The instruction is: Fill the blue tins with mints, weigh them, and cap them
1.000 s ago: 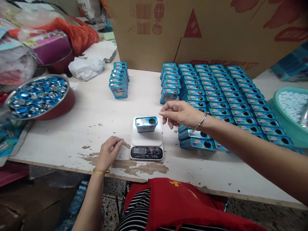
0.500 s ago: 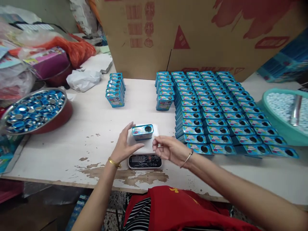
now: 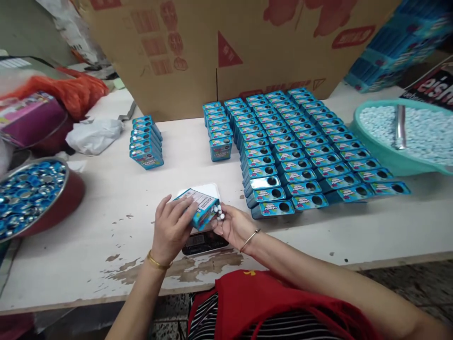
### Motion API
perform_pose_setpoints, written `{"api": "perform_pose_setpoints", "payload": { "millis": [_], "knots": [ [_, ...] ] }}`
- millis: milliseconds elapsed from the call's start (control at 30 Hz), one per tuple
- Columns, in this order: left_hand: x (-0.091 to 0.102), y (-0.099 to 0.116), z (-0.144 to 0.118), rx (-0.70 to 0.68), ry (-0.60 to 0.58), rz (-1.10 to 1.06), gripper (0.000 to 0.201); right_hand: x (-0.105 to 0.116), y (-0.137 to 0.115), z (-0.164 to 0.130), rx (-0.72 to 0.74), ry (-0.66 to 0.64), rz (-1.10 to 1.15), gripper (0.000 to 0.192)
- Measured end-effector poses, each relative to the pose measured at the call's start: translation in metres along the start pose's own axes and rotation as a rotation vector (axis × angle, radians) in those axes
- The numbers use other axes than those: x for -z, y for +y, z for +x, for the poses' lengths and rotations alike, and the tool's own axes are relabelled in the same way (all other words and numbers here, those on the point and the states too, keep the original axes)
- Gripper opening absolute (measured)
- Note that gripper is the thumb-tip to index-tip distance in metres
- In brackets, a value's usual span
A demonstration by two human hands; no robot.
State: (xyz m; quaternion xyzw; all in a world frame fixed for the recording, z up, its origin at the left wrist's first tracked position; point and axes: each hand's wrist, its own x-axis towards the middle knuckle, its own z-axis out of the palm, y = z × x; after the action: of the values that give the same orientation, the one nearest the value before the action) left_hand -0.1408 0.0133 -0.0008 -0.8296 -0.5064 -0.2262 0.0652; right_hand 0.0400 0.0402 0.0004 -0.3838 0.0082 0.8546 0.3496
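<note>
My left hand [image 3: 170,230] grips a small blue tin [image 3: 200,208], tilted so its opening faces my right hand. A few small white candies [image 3: 220,211] sit at the tin's mouth, spilling into my right hand [image 3: 233,226], which is cupped palm-up beside it. Both hands hover over a small white digital scale [image 3: 204,242], whose platform is partly hidden by the tin.
Rows of identical blue tins [image 3: 297,146] fill the table's right middle, and a shorter row [image 3: 146,141] stands left. A teal basin of white candies [image 3: 406,134] with a metal scoop sits right. A red bowl of blue caps [image 3: 30,193] sits left. A cardboard box [image 3: 226,47] stands behind.
My left hand has lifted the tin off the scale and tipped it sideways. My right hand has turned palm-up under its opening, and white candies have come out.
</note>
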Motion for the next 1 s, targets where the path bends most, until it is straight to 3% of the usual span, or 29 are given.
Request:
{"api": "perform_pose_setpoints", "payload": {
  "millis": [167,367,433,600,667,733,800,867,933,1000],
  "knots": [
    [-0.005,-0.004,-0.005,0.14,0.047,-0.149,0.037,0.0,-0.005,-0.004,0.02,-0.079,-0.044,0.018],
    [-0.028,0.001,-0.013,0.482,0.109,-0.466,0.035,0.006,-0.012,-0.013,0.059,-0.021,-0.112,0.02],
    [-0.035,0.001,-0.013,0.538,0.095,-0.559,0.035,0.011,-0.014,-0.017,0.045,-0.028,-0.116,0.018],
    [-0.034,0.0,-0.01,0.514,0.086,-0.573,0.046,0.024,-0.012,-0.026,-0.01,-0.035,-0.047,0.021],
    [-0.023,0.009,-0.011,0.465,0.204,-0.412,0.059,0.032,-0.008,-0.031,-0.04,-0.039,-0.012,0.023],
    [-0.009,0.027,-0.013,0.371,0.313,-0.275,0.056,0.04,-0.003,-0.034,-0.076,-0.062,0.013,0.023],
    [0.001,0.051,-0.016,0.235,0.228,-0.316,0.043,0.049,0.003,-0.037,-0.113,-0.102,0.029,0.022],
    [0.002,0.077,-0.018,0.128,-0.001,-0.46,0.034,0.059,0.008,-0.041,-0.134,-0.133,0.041,0.023],
    [-0.005,0.097,-0.02,0.101,-0.16,-0.554,0.031,0.068,0.013,-0.045,-0.137,-0.129,0.041,0.023],
    [-0.015,0.109,-0.023,0.103,-0.215,-0.587,0.026,0.076,0.017,-0.049,-0.144,-0.108,0.026,0.022]
  ]
}}
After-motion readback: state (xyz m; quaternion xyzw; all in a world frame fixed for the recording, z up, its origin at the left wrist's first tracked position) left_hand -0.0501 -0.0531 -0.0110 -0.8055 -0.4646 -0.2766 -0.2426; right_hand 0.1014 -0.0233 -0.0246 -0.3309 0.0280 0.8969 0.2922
